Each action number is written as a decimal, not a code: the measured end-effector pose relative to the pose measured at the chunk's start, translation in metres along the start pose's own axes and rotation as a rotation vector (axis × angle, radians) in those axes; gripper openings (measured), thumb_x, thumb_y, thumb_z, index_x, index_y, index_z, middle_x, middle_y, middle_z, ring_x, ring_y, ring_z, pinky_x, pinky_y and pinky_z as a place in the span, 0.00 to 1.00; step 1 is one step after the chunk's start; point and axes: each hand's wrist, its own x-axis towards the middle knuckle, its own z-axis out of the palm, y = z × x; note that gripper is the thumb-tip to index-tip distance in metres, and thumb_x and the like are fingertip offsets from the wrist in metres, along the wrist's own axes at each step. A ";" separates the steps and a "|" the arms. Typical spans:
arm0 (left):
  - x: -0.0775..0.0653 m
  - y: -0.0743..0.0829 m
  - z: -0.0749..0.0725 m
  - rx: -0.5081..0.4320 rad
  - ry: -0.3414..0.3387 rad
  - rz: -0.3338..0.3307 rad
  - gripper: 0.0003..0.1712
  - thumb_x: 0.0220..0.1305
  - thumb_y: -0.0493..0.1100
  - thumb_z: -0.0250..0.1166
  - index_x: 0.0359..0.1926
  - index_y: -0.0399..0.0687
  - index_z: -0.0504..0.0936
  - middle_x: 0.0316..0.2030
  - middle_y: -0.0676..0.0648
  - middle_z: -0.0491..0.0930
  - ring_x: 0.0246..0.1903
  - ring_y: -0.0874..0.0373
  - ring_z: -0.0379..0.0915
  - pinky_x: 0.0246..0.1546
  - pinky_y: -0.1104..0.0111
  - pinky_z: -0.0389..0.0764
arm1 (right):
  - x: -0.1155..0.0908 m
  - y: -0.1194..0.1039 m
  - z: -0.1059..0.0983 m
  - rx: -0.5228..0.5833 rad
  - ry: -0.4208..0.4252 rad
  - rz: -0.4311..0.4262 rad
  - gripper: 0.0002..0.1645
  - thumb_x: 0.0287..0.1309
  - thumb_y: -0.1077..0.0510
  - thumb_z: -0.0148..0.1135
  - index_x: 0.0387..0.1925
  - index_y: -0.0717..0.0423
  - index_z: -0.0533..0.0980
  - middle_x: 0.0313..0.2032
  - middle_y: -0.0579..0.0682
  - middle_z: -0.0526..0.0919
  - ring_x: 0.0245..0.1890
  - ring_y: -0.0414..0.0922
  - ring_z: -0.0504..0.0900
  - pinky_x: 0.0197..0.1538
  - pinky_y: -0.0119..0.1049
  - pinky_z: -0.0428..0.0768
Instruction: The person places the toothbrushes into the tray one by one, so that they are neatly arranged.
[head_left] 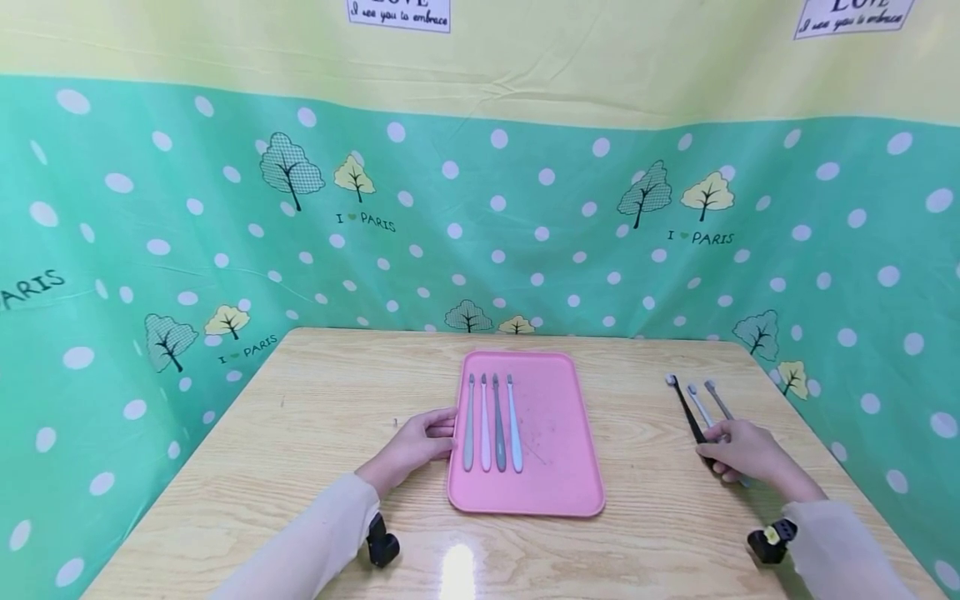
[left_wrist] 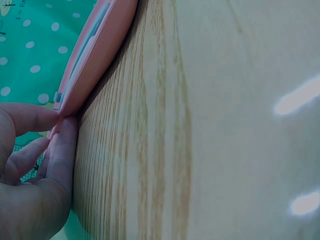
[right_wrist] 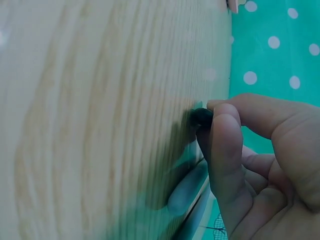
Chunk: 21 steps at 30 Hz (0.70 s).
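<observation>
My left hand point(head_left: 412, 450) grips the left rim of a pink tray point(head_left: 558, 433), its thumb and fingers pinching the edge in the left wrist view. Several toothbrushes point(head_left: 500, 433) in grey, pink and pale blue lie side by side in the tray's left half, heads pointing away. Over on the right, my right hand point(head_left: 753, 454) pinches a black toothbrush point(head_left: 686, 408) near its handle end, which shows as a dark tip point(right_wrist: 202, 117) between thumb and finger. Beside it are a pale blue toothbrush point(head_left: 701, 406) and a grey one point(head_left: 720, 400), their handles partly hidden under that hand.
A light wooden table point(head_left: 330, 375) carries everything. Behind it and at both sides hangs a green dotted cloth point(head_left: 420, 250) with printed trees. Small black devices point(head_left: 382, 542) are worn on both wrists.
</observation>
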 end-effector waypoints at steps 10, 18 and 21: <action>0.002 -0.003 -0.001 0.012 -0.001 -0.006 0.35 0.66 0.31 0.65 0.71 0.34 0.66 0.59 0.37 0.75 0.58 0.45 0.74 0.51 0.65 0.85 | -0.001 -0.011 0.005 0.055 -0.024 -0.029 0.30 0.64 0.55 0.65 0.55 0.78 0.68 0.22 0.53 0.78 0.21 0.44 0.80 0.24 0.37 0.86; 0.001 -0.001 -0.001 0.013 -0.002 -0.003 0.36 0.65 0.32 0.66 0.72 0.34 0.65 0.59 0.37 0.74 0.58 0.44 0.73 0.52 0.65 0.85 | 0.000 -0.021 0.016 0.127 -0.040 -0.052 0.29 0.65 0.57 0.65 0.55 0.77 0.69 0.24 0.52 0.78 0.24 0.45 0.80 0.27 0.35 0.87; 0.000 -0.001 -0.001 0.015 -0.003 -0.006 0.36 0.65 0.33 0.66 0.72 0.35 0.65 0.59 0.38 0.74 0.59 0.44 0.73 0.52 0.65 0.84 | 0.000 -0.027 0.020 0.154 -0.053 -0.062 0.27 0.65 0.57 0.64 0.55 0.76 0.69 0.25 0.52 0.78 0.24 0.45 0.80 0.27 0.36 0.87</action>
